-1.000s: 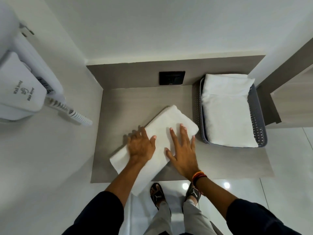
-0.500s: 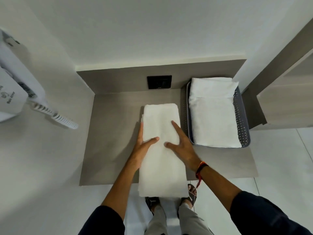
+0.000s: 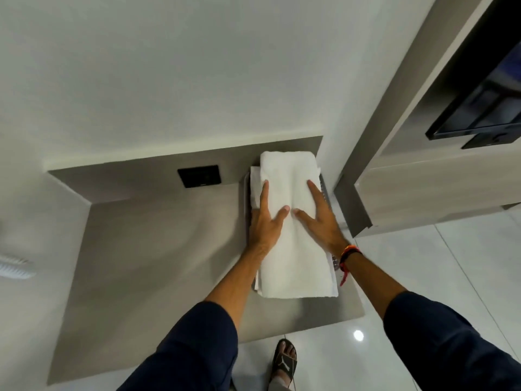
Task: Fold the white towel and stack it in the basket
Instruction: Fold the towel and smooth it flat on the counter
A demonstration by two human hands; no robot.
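Folded white towel [image 3: 293, 221] now on top of the pile in the basket [image 3: 324, 189], at the desk [image 3: 158, 249] back corner, both hands [image 3: 265, 224] [image 3: 320, 221] spread flat, pressing it, gripping nothing, only letting go left.

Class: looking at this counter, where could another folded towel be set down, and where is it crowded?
Free: the bare counter between the left wall, the black socket plate and the left hand. Crowded: the right end, where both hands press the white towel onto the basket.
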